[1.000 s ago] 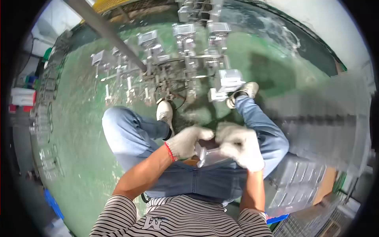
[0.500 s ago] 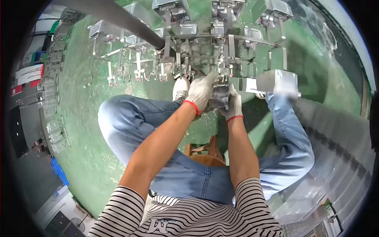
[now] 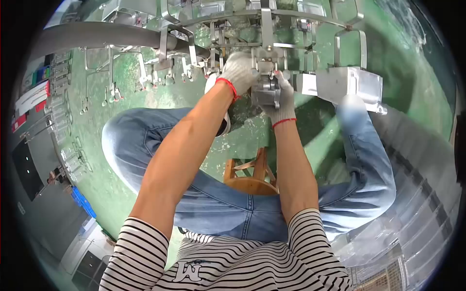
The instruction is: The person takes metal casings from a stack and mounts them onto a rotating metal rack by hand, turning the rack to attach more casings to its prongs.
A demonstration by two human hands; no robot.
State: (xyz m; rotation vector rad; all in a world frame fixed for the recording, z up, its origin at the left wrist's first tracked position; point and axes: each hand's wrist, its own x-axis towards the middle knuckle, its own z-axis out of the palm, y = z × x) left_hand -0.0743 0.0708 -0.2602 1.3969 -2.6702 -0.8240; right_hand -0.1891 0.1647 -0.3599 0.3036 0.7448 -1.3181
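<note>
A grey metal casting with a flange on its right side is at the lower edge of a metal hanging rack. My right hand, in a white knit glove with a red cuff, grips the casting from the right, its fingertips up by the rack's small prongs. My left hand, gloved the same way, is closed at the casting's upper left, against the rack's hooks. What its fingers pinch is hidden. Another boxy metal part hangs at the right, over my knee.
A thick dark pole crosses the upper left. Several hooks with red tips hang along the rack. A wooden stool is between my legs on the green floor. Clear plastic sheeting lies at the right.
The view has shifted, and the rack appears closer and higher. My hands and the casting are higher in view, with my left hand now farther left along the rack hooks.
</note>
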